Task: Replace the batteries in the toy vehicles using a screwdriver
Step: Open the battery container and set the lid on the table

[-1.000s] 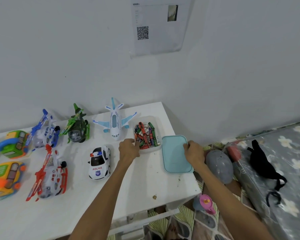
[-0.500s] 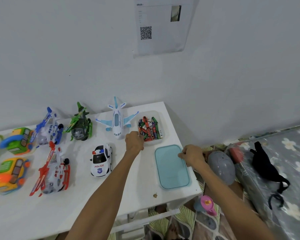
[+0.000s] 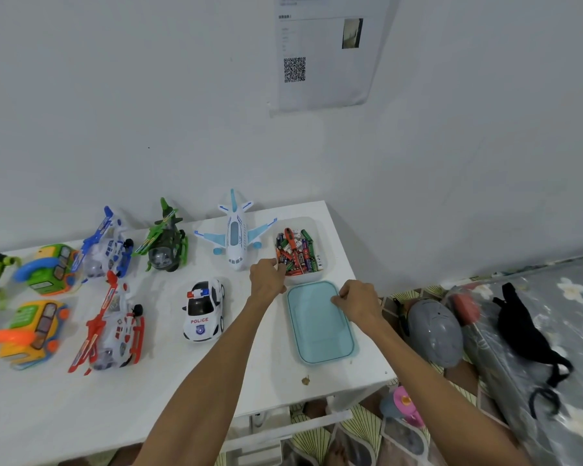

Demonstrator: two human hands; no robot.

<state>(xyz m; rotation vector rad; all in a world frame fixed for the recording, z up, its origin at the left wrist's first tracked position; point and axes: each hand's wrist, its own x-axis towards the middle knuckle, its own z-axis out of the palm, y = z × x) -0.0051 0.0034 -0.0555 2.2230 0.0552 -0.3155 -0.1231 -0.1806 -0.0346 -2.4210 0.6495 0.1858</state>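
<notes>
White table (image 3: 148, 398), police car (image 3: 202, 311) nose toward person

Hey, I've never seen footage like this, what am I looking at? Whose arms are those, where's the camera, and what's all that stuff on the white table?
There is no machine here: those are a person's two bare arms. Every picture comes from one wide-angle camera worn on their head, looking forward and down. On the white table stand toy vehicles: an airplane, a police car, a green helicopter, a blue helicopter and a red helicopter. Near the far right corner sits a clear tub full of batteries. A teal lid lies just in front of it. The right hand pinches the lid's edge. The left hand is at the tub's near corner, but its fingertips are hidden, so I cannot tell whether it grips anything.
</notes>
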